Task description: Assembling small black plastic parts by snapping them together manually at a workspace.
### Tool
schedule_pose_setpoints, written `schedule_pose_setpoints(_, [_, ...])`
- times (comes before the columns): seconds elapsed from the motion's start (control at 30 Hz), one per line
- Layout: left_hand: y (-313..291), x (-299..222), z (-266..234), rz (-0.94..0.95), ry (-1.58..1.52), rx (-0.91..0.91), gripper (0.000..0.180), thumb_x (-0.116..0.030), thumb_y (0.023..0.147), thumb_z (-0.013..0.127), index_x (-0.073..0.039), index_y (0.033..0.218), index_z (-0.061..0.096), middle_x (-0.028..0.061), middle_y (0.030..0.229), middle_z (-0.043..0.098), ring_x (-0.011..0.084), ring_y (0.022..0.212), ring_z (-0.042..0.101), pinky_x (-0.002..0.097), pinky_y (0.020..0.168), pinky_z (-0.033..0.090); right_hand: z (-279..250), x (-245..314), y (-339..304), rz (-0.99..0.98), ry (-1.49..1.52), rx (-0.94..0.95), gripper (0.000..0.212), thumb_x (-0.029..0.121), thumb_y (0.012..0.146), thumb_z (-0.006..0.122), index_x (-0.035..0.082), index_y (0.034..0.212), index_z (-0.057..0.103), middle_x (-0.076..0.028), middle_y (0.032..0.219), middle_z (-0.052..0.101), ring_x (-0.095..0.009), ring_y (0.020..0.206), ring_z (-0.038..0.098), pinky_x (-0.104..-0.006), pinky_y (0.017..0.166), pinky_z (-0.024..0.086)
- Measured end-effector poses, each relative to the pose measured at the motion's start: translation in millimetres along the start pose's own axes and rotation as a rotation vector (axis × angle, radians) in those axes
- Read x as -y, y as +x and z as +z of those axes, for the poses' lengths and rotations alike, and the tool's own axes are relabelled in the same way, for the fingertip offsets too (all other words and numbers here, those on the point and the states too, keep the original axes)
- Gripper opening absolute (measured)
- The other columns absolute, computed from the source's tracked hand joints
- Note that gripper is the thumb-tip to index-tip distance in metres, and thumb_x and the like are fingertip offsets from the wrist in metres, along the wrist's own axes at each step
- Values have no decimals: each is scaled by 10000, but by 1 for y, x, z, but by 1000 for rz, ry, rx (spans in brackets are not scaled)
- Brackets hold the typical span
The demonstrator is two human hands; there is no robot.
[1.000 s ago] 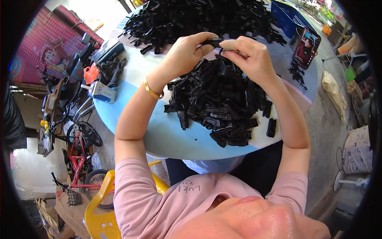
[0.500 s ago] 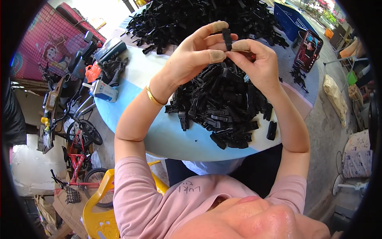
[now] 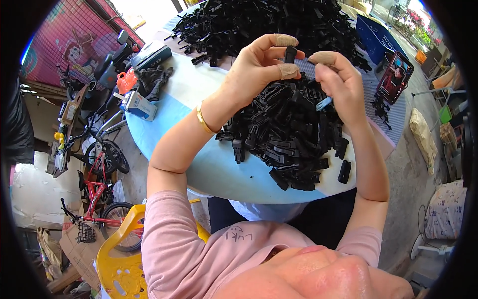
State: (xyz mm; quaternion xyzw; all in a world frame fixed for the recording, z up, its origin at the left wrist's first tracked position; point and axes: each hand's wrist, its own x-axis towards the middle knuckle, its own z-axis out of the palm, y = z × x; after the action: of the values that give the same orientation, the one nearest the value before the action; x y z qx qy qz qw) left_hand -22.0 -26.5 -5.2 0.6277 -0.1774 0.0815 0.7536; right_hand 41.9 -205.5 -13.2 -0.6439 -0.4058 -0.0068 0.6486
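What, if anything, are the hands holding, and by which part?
The left hand holds a black piece, apparently by its lower end, near the thumb; the exact grip is unclear. Whether the right hand holds anything cannot be told.

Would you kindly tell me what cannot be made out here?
Head view: anything the right hand may pinch, hidden by its curled fingers.
Head view: part of the far black pile, cut off above.
Head view: lowest parts of the near black pile, under others.
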Motion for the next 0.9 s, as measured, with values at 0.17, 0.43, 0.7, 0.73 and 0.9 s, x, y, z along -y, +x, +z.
schedule_pose_setpoints(0.17, [-5,7,15,82,441,-198,361,-6,813,569,6,1132,402,132,1066,553,166,846,597,280,761,506,6,1,-2,111,60,34,172,132,890,489,17,989,569,20,682,500,-4,515,364,-140,455,281])
schedule_pose_setpoints(0.43, [-10,11,21,278,710,-181,247,-4,818,569,10,1034,448,87,1004,578,102,853,560,246,765,486,11,4,-6,87,15,74,150,132,900,483,13,932,569,-1,658,540,-3,474,375,-142,418,276])
schedule_pose_setpoints(0.7, [-13,7,20,387,755,-181,210,-9,776,626,17,951,512,94,973,597,116,833,581,240,746,486,13,12,-7,217,78,117,158,133,903,474,11,932,570,-8,644,531,0,461,363,-139,410,264])
schedule_pose_setpoints(0.73, [-14,8,21,387,754,-180,210,-9,776,626,17,951,512,94,973,597,116,833,581,240,746,486,13,12,-7,287,139,121,160,135,903,475,10,935,569,-8,643,527,-2,458,356,-140,409,262])
schedule_pose_setpoints(0.9, [-6,9,27,557,748,-247,183,-26,749,629,16,895,526,104,894,612,135,758,612,249,679,487,9,5,-4,189,154,102,165,131,889,498,1,970,560,-3,673,529,-6,487,366,-143,429,277])
